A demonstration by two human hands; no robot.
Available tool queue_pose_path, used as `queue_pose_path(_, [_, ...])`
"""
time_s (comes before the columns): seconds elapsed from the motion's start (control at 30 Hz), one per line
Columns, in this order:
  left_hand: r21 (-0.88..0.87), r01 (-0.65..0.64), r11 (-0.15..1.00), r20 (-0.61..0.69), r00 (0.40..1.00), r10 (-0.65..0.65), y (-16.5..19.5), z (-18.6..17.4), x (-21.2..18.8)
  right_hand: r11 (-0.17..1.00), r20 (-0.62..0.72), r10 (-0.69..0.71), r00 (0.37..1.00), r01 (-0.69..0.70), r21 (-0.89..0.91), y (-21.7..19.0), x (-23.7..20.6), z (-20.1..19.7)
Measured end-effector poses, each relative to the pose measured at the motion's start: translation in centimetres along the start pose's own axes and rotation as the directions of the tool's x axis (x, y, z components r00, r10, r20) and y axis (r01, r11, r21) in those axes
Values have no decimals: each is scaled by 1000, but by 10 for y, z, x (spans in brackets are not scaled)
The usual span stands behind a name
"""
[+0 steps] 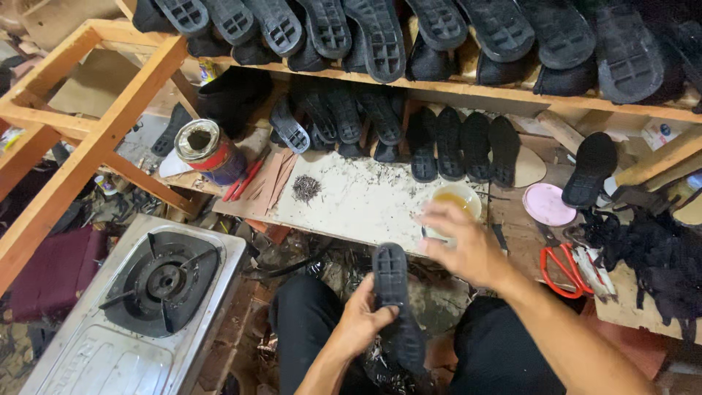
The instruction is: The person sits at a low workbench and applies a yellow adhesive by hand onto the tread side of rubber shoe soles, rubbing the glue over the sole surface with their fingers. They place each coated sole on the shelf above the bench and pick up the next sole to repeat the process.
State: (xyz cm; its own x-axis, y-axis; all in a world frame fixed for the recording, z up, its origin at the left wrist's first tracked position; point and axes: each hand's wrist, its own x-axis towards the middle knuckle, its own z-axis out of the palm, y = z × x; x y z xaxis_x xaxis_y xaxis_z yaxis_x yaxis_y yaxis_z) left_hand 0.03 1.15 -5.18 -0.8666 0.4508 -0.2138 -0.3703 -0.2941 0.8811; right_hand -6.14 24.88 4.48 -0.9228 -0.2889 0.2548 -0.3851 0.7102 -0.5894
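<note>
Nearest the camera, the left hand point(362, 318) is closed around a black rubber shoe sole point(395, 307), thumb across its tread and fingers wrapped behind. The sole sits over the person's lap, toe end pointing up toward twelve o'clock, tread facing the camera, which keeps it steady and within easy reach of the board.

At about one o'clock from the sole, the right hand point(464, 245) hovers with fingers spread and loosely curled. It is motion-blurred, so whether it pinches anything small cannot be told; it seems to hold nothing. It hangs just over a small bowl of yellowish liquid point(455, 201), possibly glue, standing at the near edge of the white work board point(365, 201).

At nine o'clock from the lap stands a single-burner gas stove point(157, 281) on the floor. At three o'clock lie red-handled scissors point(561, 267) beside a pink lid point(547, 203) and a heap of black laces point(658, 249).

Farther out on the board lies a small pile of tacks point(306, 188), and at ten o'clock an open tin can point(208, 150) tilts beside red pencils point(245, 179).

Farthest, at twelve o'clock, rows of finished black soles point(453, 146) stand along the wooden shelf point(512, 95), treads outward, stacked for storage.
</note>
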Motion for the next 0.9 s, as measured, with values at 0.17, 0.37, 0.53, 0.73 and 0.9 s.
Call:
queue_pose_path(0.17, [-80, 32, 996, -22, 999, -34, 4, -9, -4, 857, -6, 41, 999, -39, -514, 44, 22, -19])
queue_pose_path(0.37, [-130, 55, 990, -58, 996, -63, 15, -20, -9, 906, -71, 74, 995, -97, -412, 67, 10, -17])
queue_pose_path(0.53, [-148, 67, 987, -48, 996, -74, 28, -17, -2, 988, -52, -54, 997, 45, -151, 40, -18, -11])
queue_pose_path(0.73, [-295, 57, 954, 53, 998, -43, 36, 2, -1, 895, -127, -443, 887, 431, -116, -24, -47, 25])
queue_pose_path(0.9, [-216, 45, 975, 109, 994, -21, 36, 5, -6, 886, -194, -402, 895, 326, -330, -18, -36, 19])
